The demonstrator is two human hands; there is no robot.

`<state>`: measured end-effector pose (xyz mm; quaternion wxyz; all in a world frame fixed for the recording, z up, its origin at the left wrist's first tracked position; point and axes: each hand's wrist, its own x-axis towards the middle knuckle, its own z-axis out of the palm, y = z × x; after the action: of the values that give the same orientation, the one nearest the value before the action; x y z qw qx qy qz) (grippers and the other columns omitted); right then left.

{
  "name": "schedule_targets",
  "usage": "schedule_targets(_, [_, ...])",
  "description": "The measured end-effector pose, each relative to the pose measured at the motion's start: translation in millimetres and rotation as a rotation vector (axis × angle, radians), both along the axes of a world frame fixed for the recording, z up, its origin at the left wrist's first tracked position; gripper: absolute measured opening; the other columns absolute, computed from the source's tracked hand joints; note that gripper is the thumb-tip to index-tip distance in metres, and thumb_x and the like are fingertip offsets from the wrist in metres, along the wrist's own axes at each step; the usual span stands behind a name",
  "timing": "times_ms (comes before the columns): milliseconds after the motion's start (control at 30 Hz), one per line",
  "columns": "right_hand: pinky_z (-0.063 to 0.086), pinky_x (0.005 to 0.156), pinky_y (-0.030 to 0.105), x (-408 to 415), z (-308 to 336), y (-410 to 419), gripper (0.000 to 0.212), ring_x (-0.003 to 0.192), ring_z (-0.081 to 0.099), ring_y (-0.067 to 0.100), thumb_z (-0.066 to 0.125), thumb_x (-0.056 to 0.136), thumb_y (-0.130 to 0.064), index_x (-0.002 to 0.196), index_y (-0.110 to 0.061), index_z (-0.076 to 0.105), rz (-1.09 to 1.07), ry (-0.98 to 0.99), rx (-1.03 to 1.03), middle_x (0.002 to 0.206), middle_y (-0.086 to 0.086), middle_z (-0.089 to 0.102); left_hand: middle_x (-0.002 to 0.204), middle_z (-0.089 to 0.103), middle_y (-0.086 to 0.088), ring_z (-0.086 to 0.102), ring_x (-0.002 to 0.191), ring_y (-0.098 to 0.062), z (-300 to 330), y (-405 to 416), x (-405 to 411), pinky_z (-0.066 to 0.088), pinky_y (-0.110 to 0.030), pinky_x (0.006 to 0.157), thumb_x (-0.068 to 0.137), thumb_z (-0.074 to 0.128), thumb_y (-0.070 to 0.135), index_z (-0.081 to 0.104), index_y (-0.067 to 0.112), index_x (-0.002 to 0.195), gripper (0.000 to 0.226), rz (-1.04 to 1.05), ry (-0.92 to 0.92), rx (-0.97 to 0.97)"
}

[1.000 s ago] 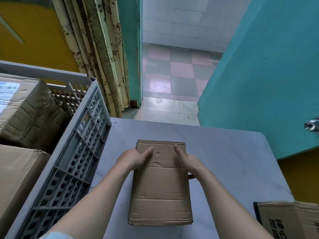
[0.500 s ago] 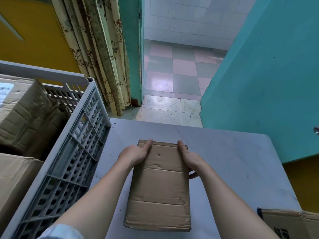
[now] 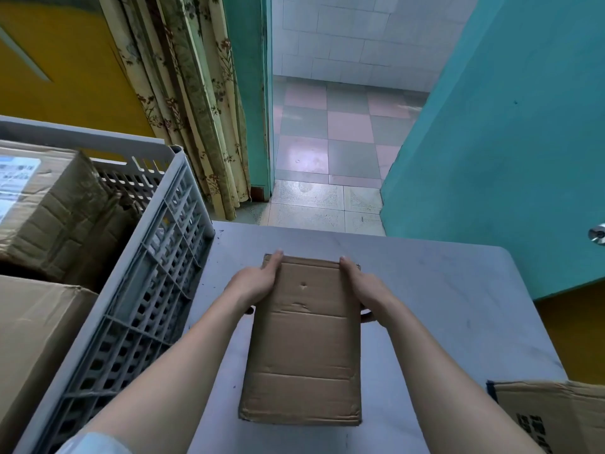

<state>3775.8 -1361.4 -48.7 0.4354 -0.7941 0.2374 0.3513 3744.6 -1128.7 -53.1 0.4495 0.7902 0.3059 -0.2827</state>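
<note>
A flattened brown cardboard box point(image 3: 302, 352) lies lengthwise on the grey table point(image 3: 442, 299) in front of me. My left hand point(image 3: 255, 283) holds its far left corner, fingers straight along the top and fingertips at the far edge. My right hand point(image 3: 360, 283) holds the far right corner the same way. Each thumb shows beside the box's long edge, tucked under it.
A grey slatted plastic crate point(image 3: 147, 290) holding cardboard boxes point(image 3: 49, 211) stands against the table's left side. Another printed cardboard box point(image 3: 553, 414) sits at the near right corner. Beyond the table are a floral curtain point(image 3: 183, 103), a tiled doorway and a teal door point(image 3: 510, 142).
Both hands have slid forward along the flattened box, from a little short of its far edge to the far corners. The box has barely shifted.
</note>
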Motion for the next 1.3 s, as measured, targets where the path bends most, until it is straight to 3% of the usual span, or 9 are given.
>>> schedule_targets(167, [0.056,0.080,0.038,-19.1,39.9,-1.3,0.053,0.107,0.065,0.021,0.046,0.098,-0.064,0.120,-0.020,0.063,-0.068,-0.180,0.151,0.118,0.002,0.067,0.117,0.067,-0.005,0.065,0.105,-0.026,46.6,0.1,-3.6,0.052,-0.040,0.083,0.090,0.038,0.078,0.063,0.015,0.116,0.073,0.135,-0.121,-0.143])
schedule_targets(267, [0.054,0.077,0.037,-36.2,57.8,-2.8,0.038,0.105,0.062,0.017,0.047,0.099,-0.054,0.119,-0.025,0.060,-0.083,-0.285,0.229,0.117,0.001,0.064,0.110,0.070,-0.007,0.067,0.099,-0.025,66.7,1.0,-12.4,0.055,-0.043,0.086,0.087,0.046,0.059,0.063,0.019,0.108,0.049,0.116,-0.200,-0.179])
schedule_targets(400, [0.057,0.091,0.050,-55.1,69.3,-3.8,0.049,0.110,0.063,0.024,0.055,0.078,-0.052,0.119,-0.025,0.059,-0.041,-0.340,0.278,0.119,0.006,0.064,0.102,0.066,-0.009,0.067,0.090,-0.025,82.2,0.5,-29.4,0.054,-0.041,0.082,0.086,0.054,0.045,0.055,0.015,0.108,0.037,0.089,-0.260,-0.182])
schedule_targets(533, [0.057,0.082,0.043,-71.6,74.6,-8.4,0.060,0.105,0.066,0.021,0.064,0.063,-0.045,0.121,-0.029,0.063,-0.014,-0.412,0.285,0.116,0.001,0.070,0.109,0.067,-0.006,0.070,0.094,-0.024,85.8,1.8,-50.4,0.059,-0.042,0.082,0.084,0.068,0.039,0.049,0.020,0.119,0.044,0.023,-0.261,-0.164])
schedule_targets(667, [0.056,0.086,0.028,-94.6,70.3,-8.4,0.064,0.107,0.068,0.011,0.075,0.064,-0.046,0.126,-0.030,0.063,0.022,-0.453,0.230,0.117,-0.010,0.072,0.118,0.063,0.000,0.067,0.104,-0.018,74.7,-1.2,-75.5,0.057,-0.035,0.087,0.071,0.085,0.061,0.041,0.022,0.118,0.076,0.014,-0.303,-0.139])
schedule_targets(833, [0.051,0.103,0.032,-115.1,51.0,-4.9,0.078,0.110,0.064,0.008,0.087,0.068,-0.061,0.132,-0.031,0.053,0.116,-0.378,0.144,0.124,-0.010,0.066,0.126,0.061,-0.003,0.059,0.112,-0.024,67.6,-8.2,-108.0,0.048,-0.035,0.094,0.080,0.079,0.058,0.036,0.020,0.133,0.078,-0.034,-0.356,0.015])
schedule_targets(933, [0.048,0.101,0.027,-126.0,44.8,-5.4,0.076,0.108,0.062,0.003,0.084,0.078,-0.055,0.137,-0.032,0.043,0.121,-0.338,0.178,0.126,-0.010,0.063,0.129,0.062,-0.005,0.058,0.107,-0.022,60.9,-10.3,-120.4,0.045,-0.032,0.089,0.085,0.076,0.054,0.036,0.020,0.130,0.070,-0.069,-0.380,0.045])
schedule_targets(1067, [0.048,0.085,0.018,-131.6,45.8,-7.2,0.066,0.101,0.058,-0.006,0.081,0.082,-0.050,0.133,-0.032,0.043,0.118,-0.353,0.197,0.121,-0.012,0.063,0.134,0.062,-0.007,0.060,0.118,-0.027,59.9,-12.3,-124.8,0.048,-0.036,0.098,0.086,0.074,0.056,0.033,0.019,0.137,0.075,-0.085,-0.391,0.055])
schedule_targets(1300, [0.046,0.109,0.038,-118.9,42.2,-0.9,0.074,0.123,0.057,0.019,0.066,0.084,-0.072,0.140,-0.025,0.050,0.085,-0.394,0.066,0.135,-0.003,0.061,0.136,0.060,-0.014,0.060,0.118,-0.032,71.5,-9.5,-113.1,0.050,-0.040,0.096,0.091,0.059,0.065,0.032,0.011,0.133,0.073,-0.087,-0.341,0.161])
